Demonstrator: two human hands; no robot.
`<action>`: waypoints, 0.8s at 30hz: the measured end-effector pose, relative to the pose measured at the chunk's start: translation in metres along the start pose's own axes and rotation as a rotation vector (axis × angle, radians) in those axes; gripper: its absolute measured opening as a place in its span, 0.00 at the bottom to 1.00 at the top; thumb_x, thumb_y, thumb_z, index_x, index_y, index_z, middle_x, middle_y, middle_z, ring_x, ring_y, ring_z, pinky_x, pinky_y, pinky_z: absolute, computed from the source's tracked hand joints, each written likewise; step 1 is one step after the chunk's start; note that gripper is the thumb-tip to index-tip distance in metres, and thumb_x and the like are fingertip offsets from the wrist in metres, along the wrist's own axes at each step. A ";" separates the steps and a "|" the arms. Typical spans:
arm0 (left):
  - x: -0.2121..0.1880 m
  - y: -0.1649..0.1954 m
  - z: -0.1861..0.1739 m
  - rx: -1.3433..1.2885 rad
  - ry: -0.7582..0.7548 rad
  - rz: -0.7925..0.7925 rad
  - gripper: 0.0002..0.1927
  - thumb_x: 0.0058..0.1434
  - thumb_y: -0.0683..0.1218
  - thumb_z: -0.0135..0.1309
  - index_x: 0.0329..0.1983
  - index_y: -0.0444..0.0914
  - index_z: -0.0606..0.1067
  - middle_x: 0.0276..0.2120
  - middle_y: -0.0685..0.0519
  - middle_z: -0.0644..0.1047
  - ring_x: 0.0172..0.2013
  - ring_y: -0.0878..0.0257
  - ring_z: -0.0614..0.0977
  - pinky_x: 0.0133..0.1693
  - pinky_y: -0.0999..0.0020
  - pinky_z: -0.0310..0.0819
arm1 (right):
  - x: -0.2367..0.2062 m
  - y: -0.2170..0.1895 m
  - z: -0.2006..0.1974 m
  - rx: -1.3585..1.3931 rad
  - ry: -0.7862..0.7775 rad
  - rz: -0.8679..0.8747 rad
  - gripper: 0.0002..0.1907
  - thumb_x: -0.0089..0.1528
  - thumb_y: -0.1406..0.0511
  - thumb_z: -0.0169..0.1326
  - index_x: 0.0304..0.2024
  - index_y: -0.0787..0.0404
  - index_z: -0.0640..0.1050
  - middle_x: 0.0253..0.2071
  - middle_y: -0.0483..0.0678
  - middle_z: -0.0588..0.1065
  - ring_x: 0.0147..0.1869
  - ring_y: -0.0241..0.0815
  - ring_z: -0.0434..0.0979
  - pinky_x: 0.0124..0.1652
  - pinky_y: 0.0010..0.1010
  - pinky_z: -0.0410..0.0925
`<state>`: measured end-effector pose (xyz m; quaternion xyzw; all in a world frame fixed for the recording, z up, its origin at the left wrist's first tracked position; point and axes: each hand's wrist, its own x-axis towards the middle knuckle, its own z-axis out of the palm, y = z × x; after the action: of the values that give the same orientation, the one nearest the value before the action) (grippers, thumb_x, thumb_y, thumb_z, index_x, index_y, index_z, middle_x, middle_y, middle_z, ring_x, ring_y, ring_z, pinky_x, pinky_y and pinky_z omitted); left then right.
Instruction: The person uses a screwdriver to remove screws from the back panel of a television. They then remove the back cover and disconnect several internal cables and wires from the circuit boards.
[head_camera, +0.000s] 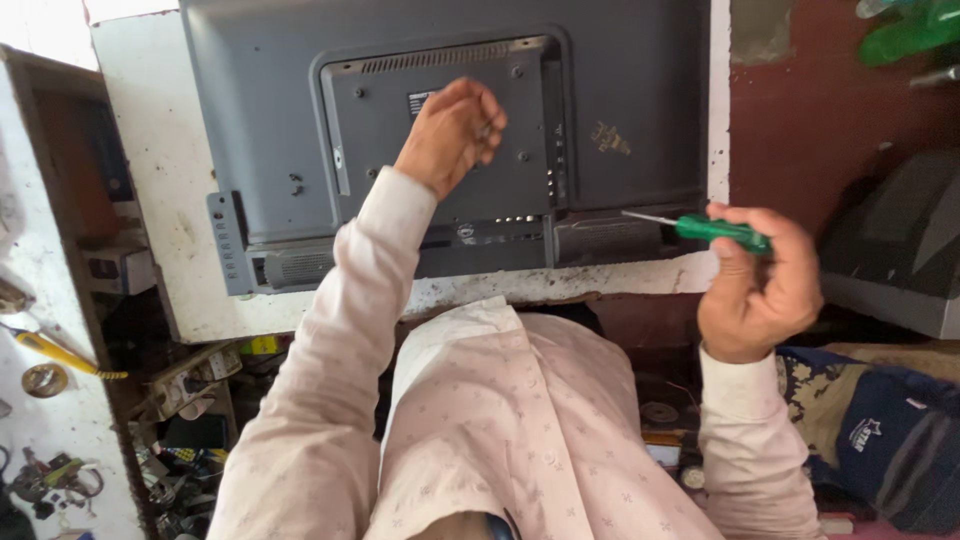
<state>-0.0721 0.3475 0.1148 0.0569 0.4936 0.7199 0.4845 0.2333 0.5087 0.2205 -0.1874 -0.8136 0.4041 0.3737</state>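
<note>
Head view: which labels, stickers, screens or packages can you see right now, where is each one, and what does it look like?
Small rectangular label: on the raised rear panel of the grey flat-screen set lying face down, by the left hand; dark with pale print.
Gold mark: on the set's back, right of the panel; small, irregular.
White emblem: on the dark blue fabric bag at lower right.
No lit screen shows.

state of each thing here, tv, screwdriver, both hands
television: lying screen-down, grey back panel up, panel in place
screwdriver: green handle, held off the television, tip pointing toward it
right hand: closed around the screwdriver handle
left hand: on the raised back panel, fingers curled, whether it grips anything unclear
</note>
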 end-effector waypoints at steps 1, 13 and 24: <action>-0.016 -0.003 -0.007 0.011 0.010 0.020 0.08 0.59 0.34 0.39 0.37 0.36 0.69 0.33 0.50 0.75 0.31 0.62 0.77 0.29 0.67 0.73 | -0.002 -0.001 -0.002 0.020 0.010 0.010 0.10 0.78 0.72 0.58 0.59 0.69 0.72 0.50 0.57 0.79 0.56 0.50 0.84 0.56 0.35 0.79; -0.199 -0.107 -0.078 -0.219 0.049 -0.244 0.08 0.67 0.31 0.44 0.43 0.30 0.74 0.39 0.46 0.79 0.35 0.59 0.80 0.37 0.66 0.75 | -0.060 -0.036 0.042 0.049 -0.083 0.014 0.11 0.78 0.70 0.59 0.58 0.70 0.73 0.51 0.57 0.78 0.56 0.49 0.85 0.54 0.33 0.80; -0.245 -0.155 -0.074 -0.211 0.074 -0.310 0.09 0.63 0.30 0.46 0.43 0.29 0.75 0.39 0.46 0.80 0.38 0.58 0.84 0.47 0.63 0.82 | -0.078 -0.061 0.042 -0.114 0.132 -0.027 0.09 0.78 0.72 0.57 0.57 0.69 0.72 0.48 0.57 0.78 0.54 0.48 0.84 0.54 0.33 0.80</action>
<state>0.1143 0.1210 0.0555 -0.0973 0.4358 0.6860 0.5744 0.2518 0.4030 0.2167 -0.2235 -0.8114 0.3388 0.4205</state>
